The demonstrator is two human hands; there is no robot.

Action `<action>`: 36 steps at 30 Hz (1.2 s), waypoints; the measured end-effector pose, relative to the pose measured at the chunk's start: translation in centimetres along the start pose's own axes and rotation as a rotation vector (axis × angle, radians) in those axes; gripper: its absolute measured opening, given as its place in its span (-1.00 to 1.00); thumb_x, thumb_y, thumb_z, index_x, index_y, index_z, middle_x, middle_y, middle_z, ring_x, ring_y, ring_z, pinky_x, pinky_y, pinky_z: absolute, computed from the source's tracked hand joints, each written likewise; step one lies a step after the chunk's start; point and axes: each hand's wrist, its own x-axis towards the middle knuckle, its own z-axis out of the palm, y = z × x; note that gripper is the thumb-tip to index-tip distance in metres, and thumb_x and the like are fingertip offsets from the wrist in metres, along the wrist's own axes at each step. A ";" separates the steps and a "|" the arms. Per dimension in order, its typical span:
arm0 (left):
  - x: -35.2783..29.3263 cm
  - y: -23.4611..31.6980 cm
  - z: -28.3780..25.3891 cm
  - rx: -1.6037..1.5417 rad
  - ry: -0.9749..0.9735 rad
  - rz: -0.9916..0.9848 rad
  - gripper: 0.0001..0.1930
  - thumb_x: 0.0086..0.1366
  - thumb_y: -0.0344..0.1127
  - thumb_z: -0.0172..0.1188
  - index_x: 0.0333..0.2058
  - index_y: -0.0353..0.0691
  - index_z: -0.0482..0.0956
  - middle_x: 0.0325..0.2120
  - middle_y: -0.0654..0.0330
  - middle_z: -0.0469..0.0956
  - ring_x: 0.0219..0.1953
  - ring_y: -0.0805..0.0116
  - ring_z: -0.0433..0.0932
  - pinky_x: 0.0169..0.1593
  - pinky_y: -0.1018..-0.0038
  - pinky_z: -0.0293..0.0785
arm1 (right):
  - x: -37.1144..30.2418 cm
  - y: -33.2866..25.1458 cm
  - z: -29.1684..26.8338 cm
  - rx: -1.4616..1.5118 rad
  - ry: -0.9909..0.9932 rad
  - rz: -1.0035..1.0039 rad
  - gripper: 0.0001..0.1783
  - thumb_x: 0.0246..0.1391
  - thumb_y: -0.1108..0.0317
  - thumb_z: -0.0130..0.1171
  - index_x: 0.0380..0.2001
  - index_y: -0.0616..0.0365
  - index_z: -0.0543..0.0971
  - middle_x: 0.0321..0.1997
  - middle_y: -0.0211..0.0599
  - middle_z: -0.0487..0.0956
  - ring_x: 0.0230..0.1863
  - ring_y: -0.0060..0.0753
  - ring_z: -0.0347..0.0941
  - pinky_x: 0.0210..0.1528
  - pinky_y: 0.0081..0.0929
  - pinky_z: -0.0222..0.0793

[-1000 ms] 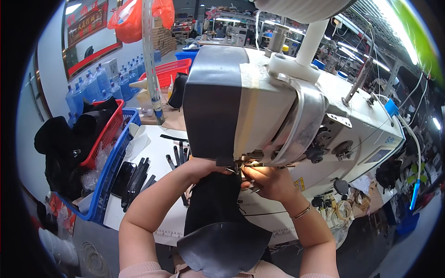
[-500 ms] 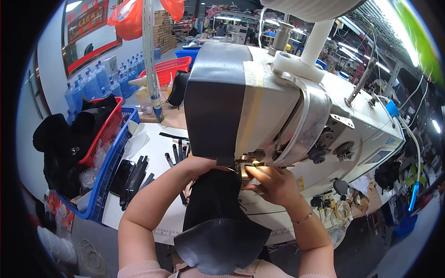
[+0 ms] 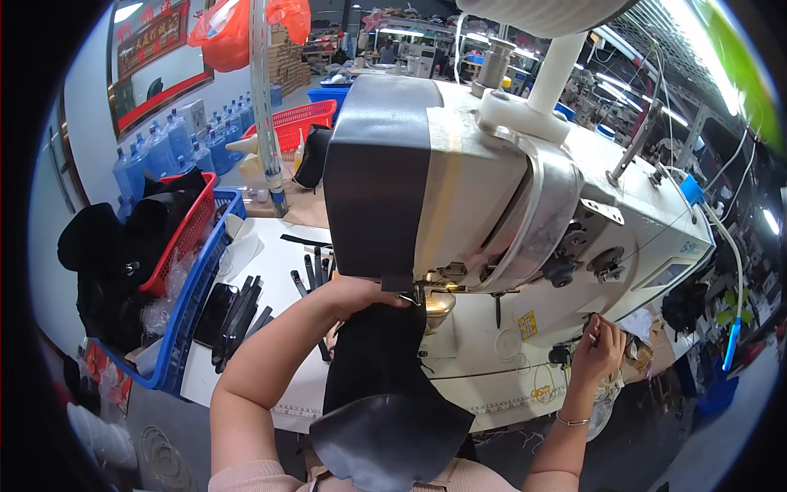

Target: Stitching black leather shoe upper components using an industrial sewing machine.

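A black leather-like piece (image 3: 377,353) runs from the needle area of the sewing machine (image 3: 475,197) down to my lap, its smooth flared end (image 3: 389,435) towards me. My left hand (image 3: 365,295) grips this piece at its far left edge beside the presser foot (image 3: 416,295); some fingers are hidden under the machine head. Off to the right, my right hand (image 3: 600,348) is closed around a small dark object (image 3: 591,321) whose kind I cannot make out. A shiny brass-coloured part (image 3: 440,307) shows just right of the needle.
Black strips (image 3: 238,320) and a phone-like black slab (image 3: 216,305) lie on the white table left of my arm. Beyond them stands a blue basket (image 3: 176,353) with a red basket (image 3: 184,234) of black pieces. Thread rings (image 3: 543,385) lie at right.
My right hand has left the needle area and moved right across the table to a small dark object. My left hand and the black piece stay nearly where they were.
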 end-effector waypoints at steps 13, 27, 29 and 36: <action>-0.5 -0.2 0.1 0.045 0.019 0.030 -0.61 -0.05 -0.45 0.32 -0.16 -0.29 0.56 -0.22 0.20 0.54 -0.16 0.38 0.48 -0.02 0.50 0.36 | -0.2 -0.3 0.0 -0.003 0.032 -0.007 -0.91 0.04 0.46 0.17 -0.52 0.21 0.54 -0.39 -0.29 0.59 -0.42 -0.21 0.44 -0.33 -0.35 0.33; -1.1 0.2 0.0 -0.025 -0.045 -0.045 -0.67 -0.01 -0.39 0.31 -0.19 -0.24 0.57 -0.27 0.24 0.56 -0.19 0.43 0.50 -0.03 0.53 0.35 | -0.2 -0.7 -0.1 0.146 0.063 -0.023 -0.88 -0.01 0.51 0.17 -0.33 0.23 0.56 -0.12 -0.15 0.56 -0.13 -0.08 0.42 -0.06 -0.25 0.30; -0.9 0.1 -0.1 -0.031 -0.041 -0.039 -0.68 -0.01 -0.39 0.31 -0.20 -0.24 0.57 -0.28 0.25 0.56 -0.20 0.43 0.50 -0.03 0.53 0.35 | -0.4 -0.6 0.1 0.139 0.074 -0.034 -0.85 -0.03 0.52 0.18 -0.32 0.21 0.56 -0.08 -0.14 0.55 -0.08 -0.04 0.42 0.03 -0.17 0.25; -0.5 -0.6 -0.1 -0.116 0.036 -0.064 -0.60 -0.14 -0.48 0.36 -0.21 -0.29 0.60 -0.31 0.16 0.60 -0.25 0.34 0.56 -0.09 0.46 0.45 | -1.8 -0.8 0.1 0.174 0.093 -0.029 -0.77 -0.01 0.53 0.16 -0.22 0.15 0.57 0.03 -0.11 0.48 0.04 -0.04 0.37 0.04 -0.19 0.28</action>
